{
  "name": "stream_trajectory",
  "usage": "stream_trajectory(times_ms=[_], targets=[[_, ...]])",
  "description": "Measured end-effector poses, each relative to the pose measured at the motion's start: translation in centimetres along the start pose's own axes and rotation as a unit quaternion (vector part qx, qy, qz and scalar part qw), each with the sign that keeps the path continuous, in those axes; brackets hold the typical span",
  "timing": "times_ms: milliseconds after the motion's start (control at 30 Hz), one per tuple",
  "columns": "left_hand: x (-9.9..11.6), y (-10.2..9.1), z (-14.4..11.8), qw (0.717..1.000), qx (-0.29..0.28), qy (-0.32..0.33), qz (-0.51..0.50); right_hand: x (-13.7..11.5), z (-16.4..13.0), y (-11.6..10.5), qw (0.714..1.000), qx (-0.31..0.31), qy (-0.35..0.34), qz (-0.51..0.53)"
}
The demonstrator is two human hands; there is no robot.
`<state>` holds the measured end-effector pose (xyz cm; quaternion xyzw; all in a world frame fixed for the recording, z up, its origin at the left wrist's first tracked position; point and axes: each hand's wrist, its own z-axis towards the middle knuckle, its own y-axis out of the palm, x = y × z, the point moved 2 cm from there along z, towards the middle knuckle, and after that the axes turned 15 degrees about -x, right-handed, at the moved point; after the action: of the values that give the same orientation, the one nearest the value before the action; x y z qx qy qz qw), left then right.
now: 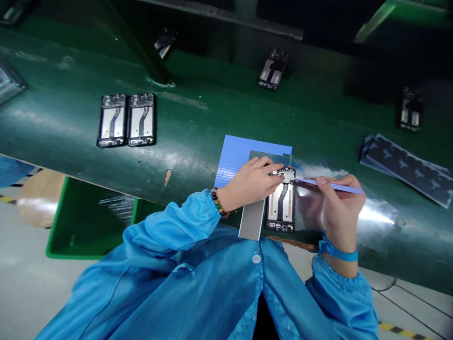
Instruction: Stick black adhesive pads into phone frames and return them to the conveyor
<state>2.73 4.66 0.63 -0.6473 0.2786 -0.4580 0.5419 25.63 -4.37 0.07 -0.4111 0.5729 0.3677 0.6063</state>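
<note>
An opened phone, its inner boards and a dark flex cable showing, lies near the table's front edge. My left hand reaches over its upper left part, fingers bent and fingertips holding it there; what lies beneath them is hidden. In my right hand is a slim lavender stick-like tool, pinched between thumb and fingers. Its tip points left and meets the phone's upper right edge. Below my left hand extends a grey strip, left of the phone. A blue sheet lies behind that hand.
Two opened phones lie side by side at the left. Another opened phone is farther back, and one more phone is at the right. Dark patterned sheets are stacked nearby. A green bin stands below the table's edge.
</note>
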Motion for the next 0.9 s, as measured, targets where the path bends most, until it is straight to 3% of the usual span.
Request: stream_trajectory(times_ms=[167,333,467,600,733,900], targets=[[0.9,0.5,-0.1,0.999,0.005,-0.007,0.043,-0.5,-1.9,-2.1,0.997,0.070,-0.016,0.021],[0.4,0.4,-1.1,0.998,0.045,0.008,-0.036,-0.5,-4.5,-2.0,0.997,0.081,-0.007,-0.002],[0.6,-0.3,-5.4,0.993,0.041,0.096,-0.053,-0.6,-6.5,-0.1,1.000,0.017,0.022,-0.010],[1.0,0.3,-9.4,0.995,0.039,0.083,-0.023,-0.6,-7.3,2.9,0.997,-0.069,0.014,-0.020],[1.3,1.4,-10.1,0.996,0.051,0.067,-0.023,-0.3,-7.2,4.8,0.994,-0.101,-0.007,-0.040],[1.4,1.3,-9.7,0.995,0.065,0.072,-0.013,-0.2,-7.1,4.7,0.993,-0.101,-0.017,-0.060]])
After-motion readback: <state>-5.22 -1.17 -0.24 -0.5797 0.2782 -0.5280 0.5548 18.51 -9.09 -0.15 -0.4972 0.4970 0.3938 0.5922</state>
